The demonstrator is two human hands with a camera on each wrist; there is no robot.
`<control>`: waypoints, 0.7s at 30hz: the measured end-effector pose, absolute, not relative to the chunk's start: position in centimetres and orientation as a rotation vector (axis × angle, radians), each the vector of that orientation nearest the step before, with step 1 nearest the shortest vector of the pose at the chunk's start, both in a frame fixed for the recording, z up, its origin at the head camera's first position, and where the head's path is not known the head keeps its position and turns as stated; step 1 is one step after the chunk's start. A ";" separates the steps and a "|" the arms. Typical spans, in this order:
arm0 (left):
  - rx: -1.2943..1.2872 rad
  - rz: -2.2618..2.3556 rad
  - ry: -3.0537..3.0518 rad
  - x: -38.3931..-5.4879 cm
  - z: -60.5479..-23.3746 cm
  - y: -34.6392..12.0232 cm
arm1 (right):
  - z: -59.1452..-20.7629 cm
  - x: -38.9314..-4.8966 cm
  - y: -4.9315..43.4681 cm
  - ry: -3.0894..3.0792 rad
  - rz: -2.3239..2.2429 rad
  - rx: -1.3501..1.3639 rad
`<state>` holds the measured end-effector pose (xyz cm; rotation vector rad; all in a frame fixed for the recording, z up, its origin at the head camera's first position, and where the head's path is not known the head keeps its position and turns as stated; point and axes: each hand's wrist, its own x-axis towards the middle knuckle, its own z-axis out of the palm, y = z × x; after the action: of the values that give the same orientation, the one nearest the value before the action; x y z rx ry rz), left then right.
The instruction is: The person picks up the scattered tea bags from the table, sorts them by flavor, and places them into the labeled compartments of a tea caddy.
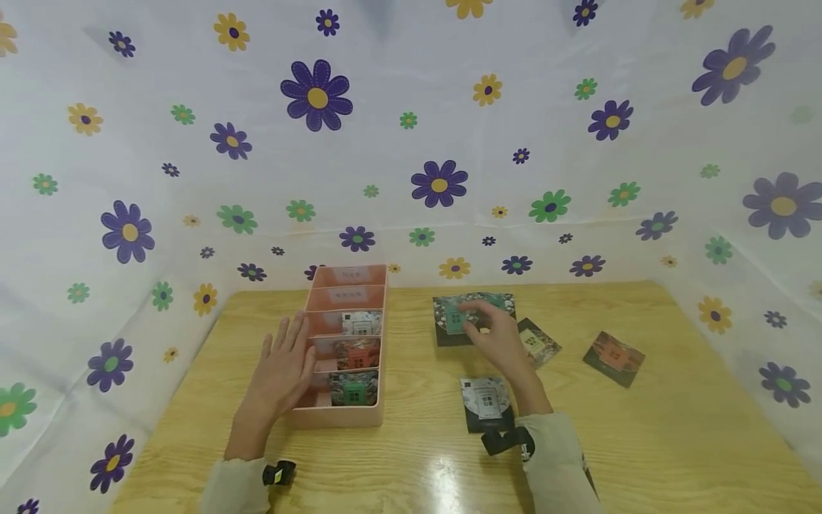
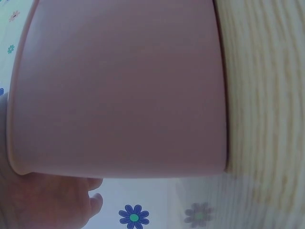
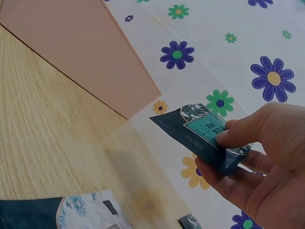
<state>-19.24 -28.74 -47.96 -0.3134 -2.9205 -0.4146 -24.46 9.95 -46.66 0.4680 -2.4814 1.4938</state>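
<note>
My right hand [image 1: 504, 343] pinches a dark sachet with a teal label [image 1: 454, 323] between thumb and fingers, over the back of the table. In the right wrist view the sachet [image 3: 200, 134] is tilted, with the thumb on its label. With fingers extended, my left hand [image 1: 276, 375] rests along the left side of a pink divided box [image 1: 340, 417]. The box's wall [image 2: 119, 90] fills most of the left wrist view. Inside the box, separate compartments hold a white sachet [image 1: 362, 323], a red-label sachet [image 1: 357, 354] and a green-label sachet [image 1: 354, 389].
A white-and-dark sachet [image 1: 486, 405] lies by my right wrist. Beyond that hand is a sachet with a yellow-green label [image 1: 538, 343], and farther right an orange-label sachet [image 1: 614, 358]. Flower-printed cloth [image 1: 385, 157] encloses the wooden table [image 1: 424, 457] at back and sides.
</note>
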 end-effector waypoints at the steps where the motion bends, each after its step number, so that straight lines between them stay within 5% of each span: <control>1: -0.311 -0.411 -2.928 -19.3 -47.9 -28.6 | -46.6 -24.5 9.9 -2.480 1.499 0.476; 21: -0.302 -0.376 -2.938 -19.1 -47.6 -28.5 | -45.3 -25.5 8.0 -2.464 1.436 0.547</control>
<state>-19.12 -28.45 -47.57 -0.3025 -2.9376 -0.3759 -25.53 8.04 -45.34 0.5468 -2.4645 1.4363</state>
